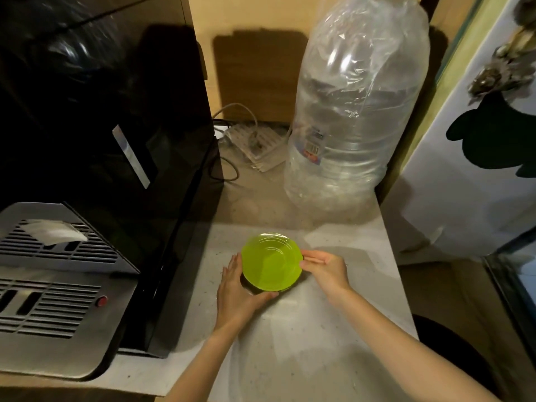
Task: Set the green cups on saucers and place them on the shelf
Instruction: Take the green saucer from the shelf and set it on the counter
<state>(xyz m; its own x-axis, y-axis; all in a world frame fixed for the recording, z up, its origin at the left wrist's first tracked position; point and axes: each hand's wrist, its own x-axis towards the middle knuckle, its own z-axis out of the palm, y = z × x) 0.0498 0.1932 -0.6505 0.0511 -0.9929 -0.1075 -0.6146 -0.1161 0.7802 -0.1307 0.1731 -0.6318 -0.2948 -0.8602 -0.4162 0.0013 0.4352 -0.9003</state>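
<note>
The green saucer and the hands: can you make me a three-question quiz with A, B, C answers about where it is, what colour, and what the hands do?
1. Where is the big clear water bottle?
A. Behind the saucer
B. On the saucer
C. In a hand

2. What colour is the saucer?
A. Red
B. Bright green
C. Blue

3. What are the hands doing?
A. Both at the saucer's edges
B. Both far from it
C. Only one near it

Answers: 1 A, it stands farther back on the counter. 2 B, it is lime green. 3 A, the left hand and right hand touch opposite edges.
</note>
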